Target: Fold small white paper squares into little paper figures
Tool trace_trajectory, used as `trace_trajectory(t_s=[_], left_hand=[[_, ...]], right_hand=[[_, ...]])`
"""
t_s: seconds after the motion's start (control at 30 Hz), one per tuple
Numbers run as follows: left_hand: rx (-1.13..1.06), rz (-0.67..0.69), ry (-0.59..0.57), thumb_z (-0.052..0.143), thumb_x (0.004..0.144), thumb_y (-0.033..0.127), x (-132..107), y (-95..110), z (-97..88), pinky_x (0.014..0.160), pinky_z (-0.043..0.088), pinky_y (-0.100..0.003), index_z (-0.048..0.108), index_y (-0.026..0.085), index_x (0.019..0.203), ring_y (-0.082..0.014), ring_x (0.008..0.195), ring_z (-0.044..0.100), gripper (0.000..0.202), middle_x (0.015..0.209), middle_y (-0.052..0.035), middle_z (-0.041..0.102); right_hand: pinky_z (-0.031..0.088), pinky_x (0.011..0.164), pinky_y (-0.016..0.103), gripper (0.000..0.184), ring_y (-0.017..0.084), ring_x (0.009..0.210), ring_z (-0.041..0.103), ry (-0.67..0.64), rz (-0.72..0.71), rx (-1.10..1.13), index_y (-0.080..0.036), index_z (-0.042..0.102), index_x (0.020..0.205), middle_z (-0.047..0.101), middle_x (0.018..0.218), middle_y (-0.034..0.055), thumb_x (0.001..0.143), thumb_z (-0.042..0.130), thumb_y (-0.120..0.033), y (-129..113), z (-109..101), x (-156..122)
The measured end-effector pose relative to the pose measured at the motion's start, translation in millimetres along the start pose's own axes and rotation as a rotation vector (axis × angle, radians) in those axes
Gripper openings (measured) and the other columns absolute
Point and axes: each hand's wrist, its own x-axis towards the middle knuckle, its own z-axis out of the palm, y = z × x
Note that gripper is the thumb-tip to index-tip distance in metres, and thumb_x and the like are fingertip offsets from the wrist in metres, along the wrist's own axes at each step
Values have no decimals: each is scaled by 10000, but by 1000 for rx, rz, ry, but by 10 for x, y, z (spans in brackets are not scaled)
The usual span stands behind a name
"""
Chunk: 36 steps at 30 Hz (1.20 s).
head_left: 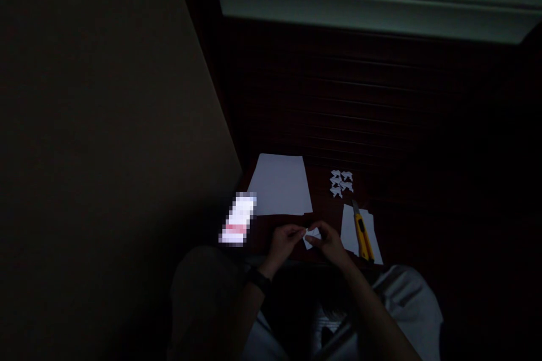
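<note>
A small folded piece of white paper is held between both hands near the table's front edge. My left hand pinches its left corner between thumb and fingers. On the other side, my right hand grips it with the thumb in front and the index finger over the top. Creases on the paper are hard to make out in the dim light. Several small folded paper figures lie grouped beyond my right hand.
A stack of white paper sheets lies at the back left. Beside it glows a blurred-out phone screen. At the right, a yellow utility knife, blade out, rests on smaller white sheets. A wall rises at the left.
</note>
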Motion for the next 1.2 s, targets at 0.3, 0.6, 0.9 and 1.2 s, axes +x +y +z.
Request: trace_trajectory(t_s=[0.3, 0.6, 0.9, 1.2], left_hand=[[-11, -32, 6, 626, 683, 363, 3, 7, -2, 724, 491, -311, 680, 134, 811, -218, 795, 631, 268, 838, -98, 687], [-41, -38, 6, 634, 673, 366, 0, 6, 4, 707, 491, -295, 674, 129, 825, -208, 779, 636, 284, 838, -97, 690], [-54, -74, 36, 670, 635, 360, 12, -51, 24, 692, 496, -305, 665, 126, 820, -209, 752, 633, 299, 813, -93, 688], [-17, -20, -5, 617, 689, 392, -31, 70, 17, 708, 477, -283, 656, 132, 882, -205, 799, 621, 326, 862, -84, 679]], right_hand=[[402, 761, 304, 205, 185, 823, 537, -69, 12, 47, -197, 574, 868, 595, 845, 18, 697, 628, -297, -8, -61, -9], [416, 761, 314, 198, 197, 851, 549, -93, 45, 111, -206, 593, 879, 612, 883, 26, 699, 624, -283, -38, -99, -3], [435, 692, 295, 250, 192, 801, 563, -52, 92, 199, -208, 585, 872, 622, 857, 19, 675, 644, -350, -44, -77, -8], [438, 693, 302, 260, 197, 788, 571, -14, 100, 219, -204, 578, 884, 628, 875, 30, 674, 642, -343, -8, -74, -20]])
